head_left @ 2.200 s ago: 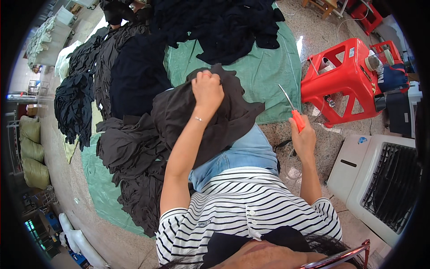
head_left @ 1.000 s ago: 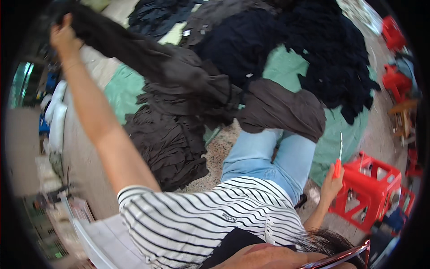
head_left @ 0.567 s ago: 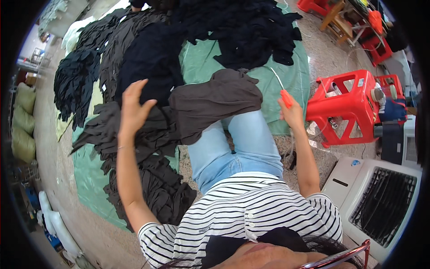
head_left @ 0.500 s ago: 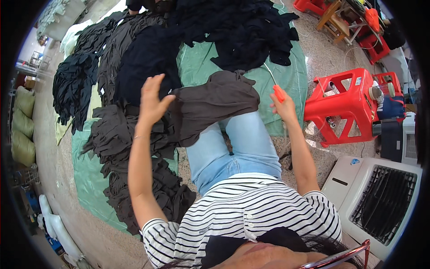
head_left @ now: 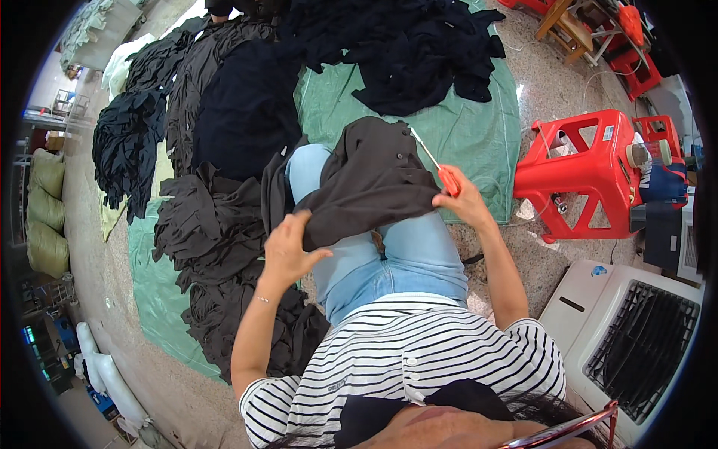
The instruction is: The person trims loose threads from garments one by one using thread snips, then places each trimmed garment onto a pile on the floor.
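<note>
Stuffed olive sacks [head_left: 46, 213] far left, contents hidden. Heaps of dark garments [head_left: 213, 224] on green tarp [head_left: 157, 292]. Left hand [head_left: 288, 251] pinching hem of dark shirt [head_left: 366, 179] draped over lap; right hand [head_left: 462, 200] clenched on orange-handled snips [head_left: 441, 170] (blade tip touching cloth). Likely mishap: nicking fabric or fingers if shirt slides. Red plastic stool [head_left: 591, 172] bearing thread spool [head_left: 639, 156].

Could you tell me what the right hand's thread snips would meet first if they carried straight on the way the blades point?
The snips in the right hand point up-left, so probably the dark garment on the lap; depth is unclear.
</note>
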The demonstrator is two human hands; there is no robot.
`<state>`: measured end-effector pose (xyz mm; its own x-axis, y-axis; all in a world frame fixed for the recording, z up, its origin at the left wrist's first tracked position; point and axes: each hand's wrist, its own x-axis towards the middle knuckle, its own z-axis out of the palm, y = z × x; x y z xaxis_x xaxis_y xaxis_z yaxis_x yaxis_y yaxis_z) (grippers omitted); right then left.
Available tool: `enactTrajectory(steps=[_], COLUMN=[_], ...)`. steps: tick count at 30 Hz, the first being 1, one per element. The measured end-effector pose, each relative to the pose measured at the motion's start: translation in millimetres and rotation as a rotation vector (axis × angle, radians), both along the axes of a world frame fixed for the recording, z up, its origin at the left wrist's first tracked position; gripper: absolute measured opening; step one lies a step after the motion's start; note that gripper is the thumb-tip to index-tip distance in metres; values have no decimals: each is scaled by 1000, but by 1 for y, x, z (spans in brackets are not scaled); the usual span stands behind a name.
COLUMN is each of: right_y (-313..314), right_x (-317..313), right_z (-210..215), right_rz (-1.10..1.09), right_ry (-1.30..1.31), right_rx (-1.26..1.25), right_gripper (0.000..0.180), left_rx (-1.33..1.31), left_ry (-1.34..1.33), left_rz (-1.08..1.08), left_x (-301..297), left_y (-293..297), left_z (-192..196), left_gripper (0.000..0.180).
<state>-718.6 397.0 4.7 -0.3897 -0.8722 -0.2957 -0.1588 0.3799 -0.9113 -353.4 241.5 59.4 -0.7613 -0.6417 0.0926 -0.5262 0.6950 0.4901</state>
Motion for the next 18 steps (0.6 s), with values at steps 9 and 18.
enactTrajectory(steps=[9, 18], right_y=[4, 40], right_x=[19, 41], right_z=[-9, 27], right_rz=[-3, 64], right_ry=[304, 482], right_rx=[-108, -86], right_gripper=[81, 67], left_rx=[-222, -643], left_ry=[138, 306], left_rz=[275, 408], left_x=[48, 84], left_y=[16, 6], left_z=[-101, -20], left_gripper=[43, 34])
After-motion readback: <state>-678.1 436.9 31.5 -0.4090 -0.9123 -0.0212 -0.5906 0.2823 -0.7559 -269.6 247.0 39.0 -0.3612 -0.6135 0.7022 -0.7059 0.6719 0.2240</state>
